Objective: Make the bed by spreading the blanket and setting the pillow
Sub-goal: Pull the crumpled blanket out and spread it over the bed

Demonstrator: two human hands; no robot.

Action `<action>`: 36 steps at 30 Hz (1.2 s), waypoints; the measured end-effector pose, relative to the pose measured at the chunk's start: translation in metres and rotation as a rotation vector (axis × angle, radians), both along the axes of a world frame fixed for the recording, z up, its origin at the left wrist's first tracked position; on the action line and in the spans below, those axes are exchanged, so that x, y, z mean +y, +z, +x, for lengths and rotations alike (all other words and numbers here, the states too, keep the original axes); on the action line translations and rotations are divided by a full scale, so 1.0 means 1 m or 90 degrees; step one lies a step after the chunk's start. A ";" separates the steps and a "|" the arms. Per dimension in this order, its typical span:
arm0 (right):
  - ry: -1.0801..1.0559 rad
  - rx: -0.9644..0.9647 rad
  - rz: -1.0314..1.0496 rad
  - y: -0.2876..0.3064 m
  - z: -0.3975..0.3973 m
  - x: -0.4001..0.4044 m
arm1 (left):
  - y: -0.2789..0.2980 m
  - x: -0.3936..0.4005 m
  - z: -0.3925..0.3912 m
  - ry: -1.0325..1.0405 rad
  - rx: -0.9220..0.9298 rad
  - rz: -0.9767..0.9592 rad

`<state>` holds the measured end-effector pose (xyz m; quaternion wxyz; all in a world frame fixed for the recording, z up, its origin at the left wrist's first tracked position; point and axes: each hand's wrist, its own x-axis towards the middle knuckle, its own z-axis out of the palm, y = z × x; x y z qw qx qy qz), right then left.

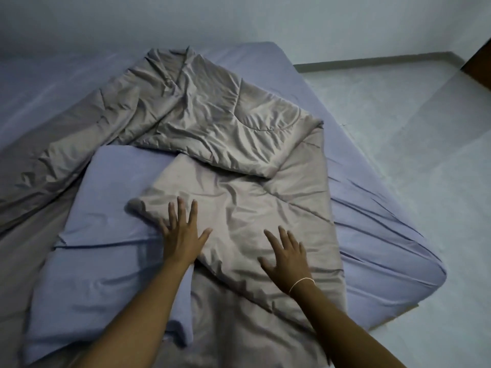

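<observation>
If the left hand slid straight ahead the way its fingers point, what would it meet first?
Probably the folded-over fold of the blanket just ahead; the left hand already lies flat on the blanket, though depth is unclear.

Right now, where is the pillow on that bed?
In the head view the blue pillow lies left of centre on the mattress, its right side tucked under a folded flap of the grey blanket, beside the left hand.

Home bedroom. Mattress [345, 144] in a blue fitted sheet sits low on the pale tiled floor [425, 134], pushed against plain white walls [239, 19]. Crumpled grey blanket [212, 115] and blue pillow [106, 221] lie on the mattress.
</observation>
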<state>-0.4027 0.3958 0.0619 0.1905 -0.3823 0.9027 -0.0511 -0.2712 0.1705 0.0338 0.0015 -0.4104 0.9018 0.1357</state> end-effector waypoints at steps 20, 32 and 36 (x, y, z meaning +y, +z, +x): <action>0.147 0.009 0.018 -0.247 -0.111 -0.110 | -0.167 -0.086 -0.044 0.121 -0.043 -0.227; 0.121 -0.033 0.148 -0.159 -0.214 0.042 | -0.138 0.154 -0.133 0.090 -0.050 0.175; 0.082 -0.116 0.247 -0.129 -0.245 0.070 | -0.138 0.215 -0.140 -0.005 -0.004 0.057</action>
